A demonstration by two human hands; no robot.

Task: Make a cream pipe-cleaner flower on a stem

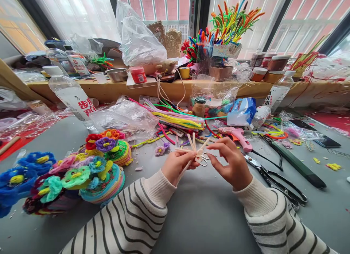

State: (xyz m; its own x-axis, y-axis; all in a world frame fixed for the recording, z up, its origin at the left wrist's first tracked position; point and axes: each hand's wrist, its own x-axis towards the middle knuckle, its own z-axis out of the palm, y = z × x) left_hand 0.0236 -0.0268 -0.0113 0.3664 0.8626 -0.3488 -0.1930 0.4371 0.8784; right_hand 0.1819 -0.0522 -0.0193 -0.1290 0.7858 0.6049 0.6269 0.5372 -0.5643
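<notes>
My left hand (183, 164) is closed around a bunch of cream-white pipe cleaners (194, 140), pinching them between thumb and fingers. Their ends fan out upward and to the sides, and a stem runs down below the hand. Just to the right, my right hand (231, 162) has its thumb and fingers apart, with the fingertips close to the bunch's right-hand ends; whether they touch is unclear. Thin metal loops (204, 160), looking like small scissor handles, lie on the table behind the bunch. A small pink-and-purple flower (160, 150) rests to the left beyond my left hand.
Fuzzy flower pots (101, 183) stand at left beside a water bottle (71, 95). Loose coloured pipe cleaners (177, 117) lie behind my hands. A pink glue gun (240, 137), large scissors (276, 181) and a dark green flat tool (298, 164) lie at right.
</notes>
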